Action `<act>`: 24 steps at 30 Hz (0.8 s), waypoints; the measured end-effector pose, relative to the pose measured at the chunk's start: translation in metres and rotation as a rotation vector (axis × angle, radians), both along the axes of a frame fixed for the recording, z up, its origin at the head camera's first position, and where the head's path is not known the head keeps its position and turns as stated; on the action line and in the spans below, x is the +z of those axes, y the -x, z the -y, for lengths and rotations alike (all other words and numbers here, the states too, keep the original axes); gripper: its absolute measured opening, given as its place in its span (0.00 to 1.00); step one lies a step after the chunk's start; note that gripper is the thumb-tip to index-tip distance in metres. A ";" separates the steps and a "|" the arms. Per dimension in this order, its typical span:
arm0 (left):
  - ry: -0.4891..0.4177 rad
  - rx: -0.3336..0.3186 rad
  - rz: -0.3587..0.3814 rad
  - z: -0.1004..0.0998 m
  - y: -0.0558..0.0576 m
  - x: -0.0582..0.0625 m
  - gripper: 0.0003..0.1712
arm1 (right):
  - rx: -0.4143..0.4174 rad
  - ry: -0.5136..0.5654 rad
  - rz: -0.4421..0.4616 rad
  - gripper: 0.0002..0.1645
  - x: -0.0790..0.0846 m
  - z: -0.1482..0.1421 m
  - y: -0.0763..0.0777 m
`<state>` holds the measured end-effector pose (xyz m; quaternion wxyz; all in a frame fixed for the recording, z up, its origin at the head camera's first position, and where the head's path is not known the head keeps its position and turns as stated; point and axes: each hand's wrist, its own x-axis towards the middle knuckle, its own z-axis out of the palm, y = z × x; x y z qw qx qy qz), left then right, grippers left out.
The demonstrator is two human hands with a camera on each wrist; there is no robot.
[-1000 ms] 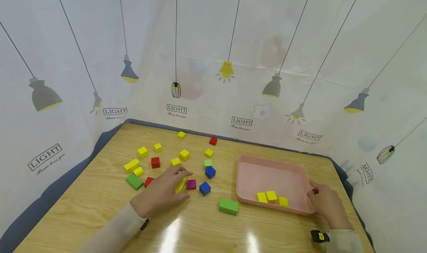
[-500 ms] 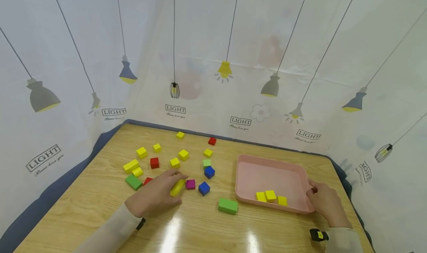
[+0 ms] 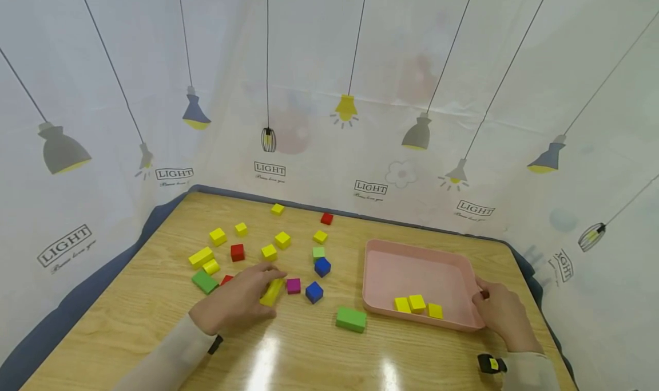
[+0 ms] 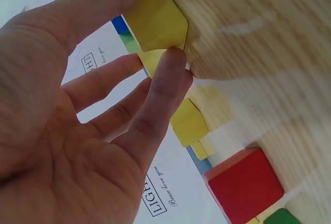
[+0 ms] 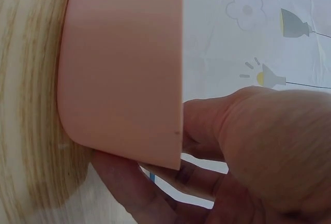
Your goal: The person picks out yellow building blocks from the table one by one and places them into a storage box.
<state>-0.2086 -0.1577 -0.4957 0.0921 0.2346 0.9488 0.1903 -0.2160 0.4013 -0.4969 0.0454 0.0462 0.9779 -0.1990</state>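
My left hand (image 3: 237, 296) pinches a long yellow block (image 3: 272, 292) between thumb and fingers, close over the left half of the table. In the left wrist view the block's yellow end face (image 4: 158, 21) shows between thumb and fingertip. Just right of this block lies a magenta block (image 3: 293, 286), with a blue cube (image 3: 314, 292) beyond it. At the right, my right hand (image 3: 505, 315) grips the right wall of a pink tray (image 3: 412, 273); in the right wrist view the thumb is at the rim and fingers lie along the outside. Three yellow blocks (image 3: 416, 303) sit along the tray's near side.
Several yellow blocks (image 3: 282, 240) are scattered across the table's back left. Red cubes (image 3: 237, 252) and a green block (image 3: 205, 281) lie around the left hand. Another green block (image 3: 351, 319) rests left of the tray's near corner. A printed curtain (image 3: 319, 122) hangs behind the table.
My left hand has shifted slightly left and nearer with the yellow block, widening its gap from the magenta block. The right hand and tray stay in place.
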 end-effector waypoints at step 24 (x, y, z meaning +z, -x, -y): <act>0.007 0.035 -0.049 -0.004 0.003 0.005 0.47 | 0.001 0.011 -0.006 0.32 0.003 0.003 -0.002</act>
